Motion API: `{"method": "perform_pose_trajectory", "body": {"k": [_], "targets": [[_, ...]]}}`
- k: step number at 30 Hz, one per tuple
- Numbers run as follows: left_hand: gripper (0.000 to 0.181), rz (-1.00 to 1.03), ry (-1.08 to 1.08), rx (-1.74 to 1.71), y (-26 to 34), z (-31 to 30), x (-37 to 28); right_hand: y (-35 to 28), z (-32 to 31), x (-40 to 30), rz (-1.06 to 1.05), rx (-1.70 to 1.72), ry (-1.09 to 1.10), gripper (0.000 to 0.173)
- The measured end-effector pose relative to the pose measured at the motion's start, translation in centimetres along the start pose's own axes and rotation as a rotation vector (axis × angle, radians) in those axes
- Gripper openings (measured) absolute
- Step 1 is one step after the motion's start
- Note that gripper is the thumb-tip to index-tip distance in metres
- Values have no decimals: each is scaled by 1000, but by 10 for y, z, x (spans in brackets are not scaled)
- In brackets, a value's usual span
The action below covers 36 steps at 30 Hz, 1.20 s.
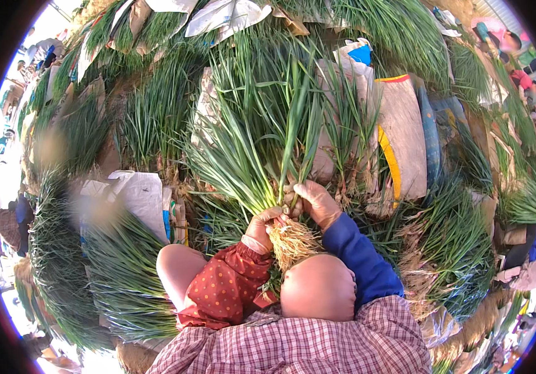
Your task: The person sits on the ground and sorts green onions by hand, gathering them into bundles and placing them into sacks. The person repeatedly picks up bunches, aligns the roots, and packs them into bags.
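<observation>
My left hand [263, 227], below a red dotted sleeve, grips a bunch of green onions [261, 182] just above its pale, stringy roots [292, 239]. The green leaves fan upward, away from me. My right hand [315, 201], coming out of a blue sleeve, has its fingers closed around stalks at the right of the same bunch, close beside my left hand. The fingertips partly hide the stalks there. More green onions lie directly below and beyond the bunch.
Green onion piles [125, 276] lie at my left, and another pile with roots showing [455, 252] at my right. Woven sacks [401, 135] lie at the right, and a white sack [141, 201] at the left. My knees flank the hands. Other people sit at both far edges.
</observation>
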<state>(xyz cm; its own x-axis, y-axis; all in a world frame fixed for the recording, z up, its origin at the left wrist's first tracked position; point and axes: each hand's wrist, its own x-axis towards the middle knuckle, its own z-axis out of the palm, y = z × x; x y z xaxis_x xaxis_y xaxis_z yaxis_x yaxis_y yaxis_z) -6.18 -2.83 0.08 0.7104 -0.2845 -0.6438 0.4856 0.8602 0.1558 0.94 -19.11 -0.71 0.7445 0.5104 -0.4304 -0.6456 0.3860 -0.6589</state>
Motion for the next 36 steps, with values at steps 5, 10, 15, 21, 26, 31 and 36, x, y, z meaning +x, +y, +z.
{"method": "perform_pose_trajectory", "body": {"k": [5, 10, 15, 21, 26, 31, 36], "targets": [[17, 184, 166, 446, 20, -39, 18, 4, -11, 10, 9, -361, 227, 23], [15, 110, 95, 457, 6, 11, -3, 26, -7, 16, 49, -315, 229, 23], [15, 102, 82, 239, 11, -15, 5, 20, 5, 12, -740, -1496, 475, 28], [22, -122, -172, -95, 17, -1, 0, 33, -84, 0, 23, -1577, 143, 32], [22, -161, -200, -183, 9, -22, 2, 8, -15, -7, 147, -365, -66, 35], [23, 74, 9, 280, 24, 6, -9, -13, -10, 17, 16, 7, -84, 26], [17, 46, 48, 295, 10, -15, -4, 18, 6, 29, 156, -166, 78, 17]]}}
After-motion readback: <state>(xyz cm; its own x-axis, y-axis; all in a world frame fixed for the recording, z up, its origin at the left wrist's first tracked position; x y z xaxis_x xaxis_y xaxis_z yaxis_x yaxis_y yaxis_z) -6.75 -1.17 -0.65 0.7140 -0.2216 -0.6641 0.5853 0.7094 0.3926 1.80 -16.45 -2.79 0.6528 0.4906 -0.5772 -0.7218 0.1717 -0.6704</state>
